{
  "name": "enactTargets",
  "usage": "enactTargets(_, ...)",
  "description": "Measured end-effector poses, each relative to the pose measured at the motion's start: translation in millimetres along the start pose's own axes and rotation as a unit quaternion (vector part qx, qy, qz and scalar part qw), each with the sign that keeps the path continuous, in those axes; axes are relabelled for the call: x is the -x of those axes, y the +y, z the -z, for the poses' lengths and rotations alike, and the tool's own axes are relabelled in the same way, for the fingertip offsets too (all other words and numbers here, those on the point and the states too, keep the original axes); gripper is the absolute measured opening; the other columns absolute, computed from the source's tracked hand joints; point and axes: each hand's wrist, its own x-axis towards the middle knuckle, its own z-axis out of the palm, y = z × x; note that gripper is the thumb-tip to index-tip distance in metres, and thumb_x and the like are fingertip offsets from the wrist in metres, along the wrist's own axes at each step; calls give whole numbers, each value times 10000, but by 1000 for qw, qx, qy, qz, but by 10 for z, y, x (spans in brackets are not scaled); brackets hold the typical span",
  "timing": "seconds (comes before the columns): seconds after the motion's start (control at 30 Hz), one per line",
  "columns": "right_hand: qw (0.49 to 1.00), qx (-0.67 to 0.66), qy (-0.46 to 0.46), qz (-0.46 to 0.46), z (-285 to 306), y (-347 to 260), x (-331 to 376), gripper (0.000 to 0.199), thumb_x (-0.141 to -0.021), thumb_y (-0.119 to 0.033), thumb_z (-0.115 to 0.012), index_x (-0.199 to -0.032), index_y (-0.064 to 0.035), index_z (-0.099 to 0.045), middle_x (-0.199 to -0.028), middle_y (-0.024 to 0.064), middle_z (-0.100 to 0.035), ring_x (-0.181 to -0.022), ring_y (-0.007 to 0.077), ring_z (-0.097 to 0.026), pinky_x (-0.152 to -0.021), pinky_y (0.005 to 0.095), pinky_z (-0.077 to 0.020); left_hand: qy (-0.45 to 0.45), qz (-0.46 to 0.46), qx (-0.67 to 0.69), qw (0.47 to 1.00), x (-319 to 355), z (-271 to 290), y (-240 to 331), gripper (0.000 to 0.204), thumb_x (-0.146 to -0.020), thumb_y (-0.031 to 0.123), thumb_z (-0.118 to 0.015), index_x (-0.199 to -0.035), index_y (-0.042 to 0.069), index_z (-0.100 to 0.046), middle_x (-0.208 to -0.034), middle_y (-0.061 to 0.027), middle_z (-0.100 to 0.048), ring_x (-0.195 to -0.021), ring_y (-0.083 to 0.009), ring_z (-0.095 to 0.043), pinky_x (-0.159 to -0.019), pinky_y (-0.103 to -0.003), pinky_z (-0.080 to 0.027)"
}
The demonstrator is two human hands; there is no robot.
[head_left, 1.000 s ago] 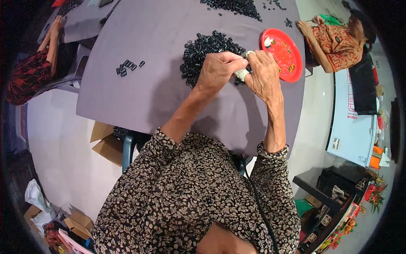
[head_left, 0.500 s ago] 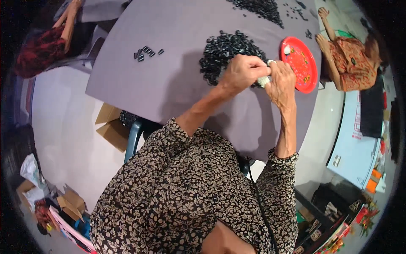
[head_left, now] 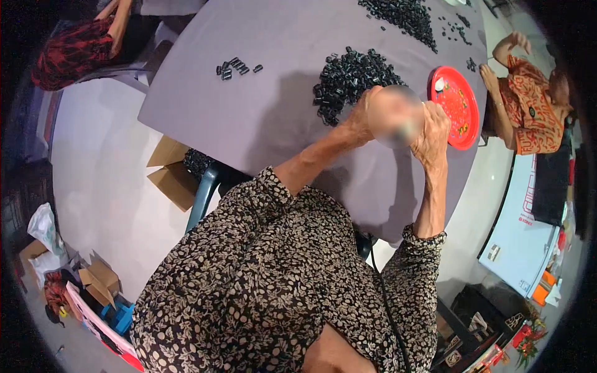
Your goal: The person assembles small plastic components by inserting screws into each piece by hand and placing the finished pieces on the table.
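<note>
Above the near side of the cloth-covered table [head_left: 249,118], my left hand [head_left: 363,117] and my right hand [head_left: 433,138] are close together. A round blurred patch covers the fingers of my left hand and whatever lies between the two hands. The visible fingers of my right hand are curled in, closed; what they hold is hidden. Just beyond my hands spreads a heap of small glossy black pieces [head_left: 348,74]. To the right of my right hand lies a red oval tray [head_left: 472,115] with a small white item and yellow-green bits in it.
Several loose black pieces [head_left: 231,67] lie toward the left, and another black heap [head_left: 407,18] at the far side. Co-workers sit at left [head_left: 74,56] and right [head_left: 535,124]. An opened cardboard box [head_left: 171,177] stands below the table's left edge, beside a chair [head_left: 202,196].
The table and its contents have shifted right and slightly down in view. Half a second ago a whitish, crumpled-looking thing showed between my closed hands; the blur now covers that place.
</note>
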Motion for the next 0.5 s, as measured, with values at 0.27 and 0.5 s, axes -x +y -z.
enactTargets(0.27,996,-34,-46,-76,30,26,-40,301,-716,-261,-644,-809,-1,-526,-693,140,-534,-655,330,-523,-573,394,-411,-10,63,-1,998,-72,254,33,179,-791,157,-602,-851,-9,-631,-742,-47,-619,-646,-82,-566,-584,-207,-477)
enactTargets(0.5,927,-239,-33,-286,-156,254,421,173,-755,-120,-647,-827,19,-573,-631,82,-517,-574,128,-456,-548,269,-391,170,63,-296,938,187,1182,-45,210,-745,206,-636,-822,11,-645,-601,-42,-588,-555,-73,-521,-536,-229,-433)
